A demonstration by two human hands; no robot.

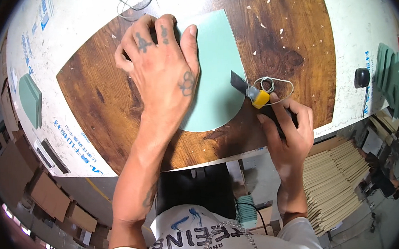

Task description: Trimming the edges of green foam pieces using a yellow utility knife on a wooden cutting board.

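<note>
A pale green sheet [213, 44], straight at its far end and rounded at the near end, lies on a brown wood-grain board [290, 28]. My left hand [159, 64] rests across the sheet's left side, fingers apart and bent, pressing down. In my right hand [288, 127] is a utility knife [260, 98] with a yellow part and a dark blade. Its blade lies over the sheet's right edge near the rounded end. A thin pale strip [286, 80] curls beside the knife, next to my right fingertips. My right palm hides the knife's handle.
Stacked green pieces [31, 100] lie at the table's left, more green pieces [395, 76] at the right. A black object [361, 78] stands near them. Thin offcuts [134, 1] and small scraps are scattered at the far side. Below right are tan stacked sheets [333, 184] and another person [383, 180].
</note>
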